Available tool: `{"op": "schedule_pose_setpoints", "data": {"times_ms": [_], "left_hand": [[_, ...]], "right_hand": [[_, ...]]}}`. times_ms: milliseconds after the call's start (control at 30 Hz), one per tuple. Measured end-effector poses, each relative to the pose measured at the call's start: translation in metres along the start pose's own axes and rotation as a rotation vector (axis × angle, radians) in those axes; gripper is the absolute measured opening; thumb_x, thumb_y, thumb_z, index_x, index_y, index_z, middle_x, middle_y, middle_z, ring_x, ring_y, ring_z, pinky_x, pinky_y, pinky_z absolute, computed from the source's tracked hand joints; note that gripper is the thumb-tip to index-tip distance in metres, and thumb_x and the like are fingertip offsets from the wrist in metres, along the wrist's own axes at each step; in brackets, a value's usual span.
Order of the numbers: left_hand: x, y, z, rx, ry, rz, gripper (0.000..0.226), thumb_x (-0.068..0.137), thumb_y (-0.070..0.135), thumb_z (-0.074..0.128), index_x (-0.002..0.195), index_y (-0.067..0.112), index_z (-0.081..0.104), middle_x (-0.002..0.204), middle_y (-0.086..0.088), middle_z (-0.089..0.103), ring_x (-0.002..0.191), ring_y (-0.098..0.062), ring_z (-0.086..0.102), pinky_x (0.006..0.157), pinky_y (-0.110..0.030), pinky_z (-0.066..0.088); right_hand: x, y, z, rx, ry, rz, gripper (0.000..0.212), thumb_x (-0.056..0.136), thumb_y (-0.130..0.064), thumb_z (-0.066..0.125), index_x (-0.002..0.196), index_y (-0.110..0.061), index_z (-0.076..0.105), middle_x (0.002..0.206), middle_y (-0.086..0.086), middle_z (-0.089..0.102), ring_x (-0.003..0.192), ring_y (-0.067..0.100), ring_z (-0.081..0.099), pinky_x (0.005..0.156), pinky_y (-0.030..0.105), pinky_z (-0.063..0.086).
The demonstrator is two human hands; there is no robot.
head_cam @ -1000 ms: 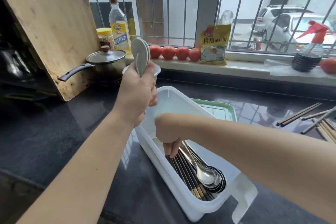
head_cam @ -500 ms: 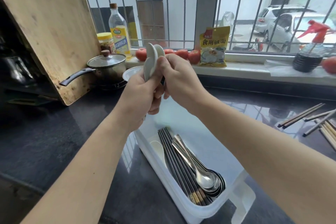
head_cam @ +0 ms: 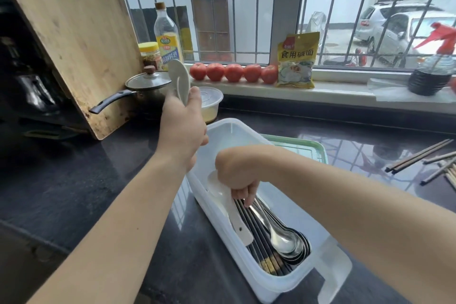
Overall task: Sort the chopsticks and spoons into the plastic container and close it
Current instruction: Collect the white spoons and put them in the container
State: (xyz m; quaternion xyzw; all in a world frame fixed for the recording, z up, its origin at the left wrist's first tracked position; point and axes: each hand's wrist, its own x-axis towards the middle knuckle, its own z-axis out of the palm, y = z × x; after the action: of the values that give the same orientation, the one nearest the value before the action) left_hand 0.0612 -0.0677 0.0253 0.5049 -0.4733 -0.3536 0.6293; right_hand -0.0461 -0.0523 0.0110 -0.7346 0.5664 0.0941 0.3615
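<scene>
A long translucent plastic container (head_cam: 246,136) lies open on the dark counter. Inside it are dark chopsticks (head_cam: 266,252), several metal spoons (head_cam: 283,239) and white ceramic spoons (head_cam: 232,207) along the left wall. My right hand (head_cam: 237,173) reaches down into the container, fingers closed on a white spoon's handle there. My left hand (head_cam: 183,123) is raised above the container's far end, gripping a stack of white ceramic spoons (head_cam: 179,79) upright. The green-rimmed lid (head_cam: 303,148) lies behind the container. Loose wooden chopsticks (head_cam: 424,163) lie on the counter at right.
A wooden cutting board (head_cam: 74,39) leans at left with a lidded saucepan (head_cam: 145,89) and a round lidded tub (head_cam: 209,103) beside it. Tomatoes (head_cam: 234,73), a yellow packet (head_cam: 297,60), bottles and a spray bottle (head_cam: 431,74) line the windowsill.
My right hand took a white spoon from the stack in my left hand and lowered it into the container along the left wall. My left hand stayed raised with the remaining spoons.
</scene>
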Motion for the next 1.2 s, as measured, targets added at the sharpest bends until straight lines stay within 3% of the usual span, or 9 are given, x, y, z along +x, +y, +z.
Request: {"op": "schedule_pose_setpoints", "data": {"times_ms": [67,267,467,600,767,867,1000,1100,1200], "left_hand": [[-0.001,0.001,-0.002,-0.051,-0.044,-0.046,0.024,0.109,0.033,0.044,0.123,0.016,0.050,0.060,0.003,0.028,0.044,-0.011,0.026,0.043,-0.025,0.024],[-0.005,0.006,-0.002,-0.118,-0.074,-0.090,0.021,0.109,0.035,0.046,0.119,0.018,0.051,0.061,0.002,0.024,0.048,-0.012,0.022,0.047,-0.028,0.020],[-0.010,0.012,-0.003,-0.201,-0.084,-0.131,0.034,0.110,0.045,0.036,0.122,0.019,0.053,0.063,0.001,0.024,0.049,-0.012,0.022,0.048,-0.028,0.018],[-0.010,0.011,-0.001,-0.242,-0.101,-0.137,0.029,0.112,0.034,0.033,0.106,0.014,0.052,0.059,0.001,0.029,0.047,-0.013,0.023,0.051,-0.031,0.014],[-0.010,0.010,0.000,-0.164,-0.169,-0.086,0.019,0.111,0.024,0.037,0.108,0.011,0.051,0.059,0.002,0.033,0.050,-0.014,0.024,0.047,-0.028,0.018],[-0.013,0.009,0.001,-0.084,-0.272,-0.062,0.018,0.111,0.024,0.040,0.097,0.014,0.047,0.061,0.000,0.035,0.049,-0.014,0.025,0.046,-0.028,0.019],[-0.018,0.011,0.002,-0.025,-0.335,-0.047,0.025,0.111,0.020,0.037,0.090,0.016,0.050,0.061,0.000,0.037,0.050,-0.014,0.027,0.050,-0.034,0.017],[-0.020,0.011,0.003,0.066,-0.339,0.028,0.030,0.112,0.023,0.037,0.105,0.012,0.064,0.069,-0.006,0.050,0.056,-0.014,0.046,0.050,-0.030,0.041],[-0.013,0.007,0.004,0.092,-0.206,0.067,0.032,0.111,0.028,0.038,0.118,0.017,0.068,0.087,-0.006,0.058,0.078,-0.016,0.057,0.071,-0.030,0.054]], "right_hand": [[0.010,0.007,0.008,0.000,-0.028,0.001,0.035,0.097,0.013,0.028,0.069,0.003,0.047,0.065,0.016,0.051,0.045,0.023,0.050,0.042,0.030,0.055],[0.041,0.014,0.024,-0.081,-0.091,0.099,0.028,0.099,0.005,0.029,0.079,0.002,0.048,0.047,0.010,0.056,0.030,0.015,0.057,0.032,0.019,0.045],[0.039,0.012,0.019,-0.037,-0.058,0.068,0.024,0.105,-0.003,0.038,0.081,-0.002,0.044,0.057,0.012,0.054,0.047,0.022,0.057,0.035,0.022,0.047],[0.005,0.008,-0.022,0.174,0.385,-0.149,0.015,0.103,-0.006,0.045,0.094,0.000,0.055,0.071,0.013,0.061,0.048,0.019,0.057,0.035,0.025,0.049],[-0.022,0.001,-0.044,0.580,0.986,-0.521,0.026,0.107,-0.036,0.041,0.095,-0.019,0.057,0.082,0.003,0.062,0.071,0.024,0.062,0.063,0.054,0.059],[-0.018,0.002,-0.042,0.548,0.982,-0.528,0.020,0.105,-0.036,0.047,0.106,-0.020,0.058,0.081,-0.011,0.058,0.076,0.017,0.061,0.073,0.054,0.058],[-0.015,0.009,-0.048,0.534,0.998,-0.445,0.016,0.099,-0.020,0.049,0.098,-0.013,0.063,0.085,0.004,0.068,0.072,0.027,0.066,0.064,0.051,0.059],[-0.015,0.015,-0.052,0.619,1.033,-0.411,0.019,0.100,-0.018,0.046,0.094,-0.012,0.063,0.086,0.009,0.068,0.070,0.029,0.067,0.059,0.049,0.060],[-0.019,0.018,-0.054,0.605,1.177,-0.387,0.023,0.106,-0.021,0.042,0.103,-0.015,0.064,0.086,0.000,0.064,0.072,0.017,0.063,0.062,0.035,0.054]]}}
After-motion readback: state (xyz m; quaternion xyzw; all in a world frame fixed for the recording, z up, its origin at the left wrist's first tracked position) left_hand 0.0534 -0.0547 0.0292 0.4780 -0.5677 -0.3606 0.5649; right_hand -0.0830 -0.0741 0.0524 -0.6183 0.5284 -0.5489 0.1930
